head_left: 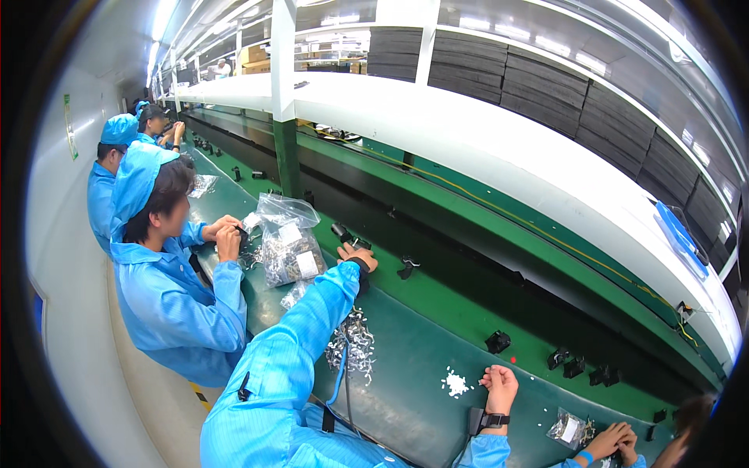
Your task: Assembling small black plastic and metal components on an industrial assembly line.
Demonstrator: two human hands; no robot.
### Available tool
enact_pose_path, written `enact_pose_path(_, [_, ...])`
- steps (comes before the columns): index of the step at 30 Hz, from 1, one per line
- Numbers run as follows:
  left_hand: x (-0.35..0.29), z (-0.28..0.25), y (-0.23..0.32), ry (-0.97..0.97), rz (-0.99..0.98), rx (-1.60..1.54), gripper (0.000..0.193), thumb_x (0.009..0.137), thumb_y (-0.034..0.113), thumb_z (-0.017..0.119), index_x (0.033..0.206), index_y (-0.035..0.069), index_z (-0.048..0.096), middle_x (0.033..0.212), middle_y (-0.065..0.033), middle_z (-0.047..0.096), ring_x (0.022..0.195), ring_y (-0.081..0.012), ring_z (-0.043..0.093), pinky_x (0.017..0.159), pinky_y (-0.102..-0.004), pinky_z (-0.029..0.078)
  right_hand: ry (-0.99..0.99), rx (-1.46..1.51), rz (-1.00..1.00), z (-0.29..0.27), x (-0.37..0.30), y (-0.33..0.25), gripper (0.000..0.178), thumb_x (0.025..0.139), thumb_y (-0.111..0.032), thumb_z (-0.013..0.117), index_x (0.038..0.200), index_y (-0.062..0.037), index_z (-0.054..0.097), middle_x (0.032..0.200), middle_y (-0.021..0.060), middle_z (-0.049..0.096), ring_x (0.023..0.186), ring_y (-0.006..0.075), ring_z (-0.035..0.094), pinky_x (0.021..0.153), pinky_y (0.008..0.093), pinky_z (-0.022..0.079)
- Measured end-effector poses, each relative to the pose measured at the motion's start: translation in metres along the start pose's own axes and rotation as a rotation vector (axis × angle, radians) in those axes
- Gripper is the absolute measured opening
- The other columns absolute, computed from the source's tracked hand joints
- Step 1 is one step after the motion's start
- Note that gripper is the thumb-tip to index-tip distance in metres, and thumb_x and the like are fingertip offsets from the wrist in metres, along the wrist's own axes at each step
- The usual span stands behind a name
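- Left hand [359, 257], mid-frame: fingers at black part [341, 232]; whether grasping, cannot tell.
- Right hand [500, 388], lower right: fingers half-curled near white pieces [455, 383]; any held item, cannot tell.

Left hand [357, 258]: stretched to a black part [340, 232] on the green strip [460, 304].
Right hand [500, 388]: curled beside white bits [456, 383].
Bench [417, 343]: blue-capped co-workers [172, 304] alongside.

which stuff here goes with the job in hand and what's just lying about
Likely in use:
black part at the left hand
small white pieces beside the right hand
pile of small parts

Likely just lying about:
blue object on the white cover
dark stacks behind
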State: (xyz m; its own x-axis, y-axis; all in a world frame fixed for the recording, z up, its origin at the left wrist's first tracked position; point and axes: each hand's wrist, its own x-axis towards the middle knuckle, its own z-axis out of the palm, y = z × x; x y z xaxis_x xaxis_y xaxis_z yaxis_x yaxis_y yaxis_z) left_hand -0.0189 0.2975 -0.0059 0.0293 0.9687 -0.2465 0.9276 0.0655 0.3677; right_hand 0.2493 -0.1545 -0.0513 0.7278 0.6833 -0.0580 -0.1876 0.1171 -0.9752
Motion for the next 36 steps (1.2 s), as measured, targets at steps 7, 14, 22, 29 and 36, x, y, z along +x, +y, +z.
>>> enact_pose_path(7, [-0.025,-0.016,-0.006,0.021,0.079,-0.145,0.059,0.085,0.039,0.068,0.144,0.042,0.061,0.168,-0.0157,0.023,0.154,-0.0479,0.020,0.119,-0.0632,0.029,-0.009,0.029,0.014,0.004,0.000,-0.001,0.011,0.103,-0.009,0.065,0.106,0.0014,0.065,0.093,0.0093,0.071,0.072,0.0125,0.065,0.063,0.0278,0.059])
enact_pose_path(14, [-0.169,-0.059,0.031,-0.290,0.848,-1.004,0.066,0.094,0.009,0.072,0.154,0.006,0.046,0.148,-0.0099,0.057,0.130,-0.0217,0.058,0.108,-0.0350,0.048,0.037,0.071,0.069,-0.006,0.001,-0.006,0.012,0.103,-0.012,0.066,0.105,0.0002,0.065,0.094,0.0087,0.071,0.073,0.0127,0.066,0.063,0.0283,0.060])
enact_pose_path(22, [-0.312,-0.014,0.020,-1.489,0.777,-1.426,0.089,0.095,-0.001,0.068,0.160,0.023,0.012,0.158,-0.0229,0.037,0.147,-0.0370,0.043,0.114,-0.0547,0.043,-0.074,0.475,0.190,0.001,-0.021,-0.052,0.010,0.102,-0.016,0.061,0.107,-0.0075,0.062,0.100,0.0126,0.072,0.077,0.0182,0.070,0.048,0.0277,0.053])
enact_pose_path(29, [-0.325,0.009,0.054,-1.603,0.802,-1.260,0.087,0.098,-0.001,0.066,0.157,0.024,0.007,0.144,-0.0256,0.052,0.133,-0.0377,0.058,0.107,-0.0469,0.050,-0.391,0.646,0.002,0.028,-0.052,-0.117,0.013,0.100,-0.014,0.058,0.095,-0.0017,0.058,0.093,0.0173,0.065,0.066,0.0192,0.062,0.049,0.0306,0.056])
enact_pose_path(36, [-0.318,-0.010,0.091,-1.195,0.973,-1.123,0.077,0.099,0.011,0.070,0.155,0.014,0.018,0.122,-0.0141,0.059,0.098,-0.0200,0.065,0.078,-0.0352,0.057,-0.510,0.452,-0.067,0.075,-0.035,-0.166,0.009,0.101,-0.007,0.062,0.097,0.0011,0.060,0.093,0.0184,0.071,0.073,0.0214,0.072,0.061,0.0326,0.063])
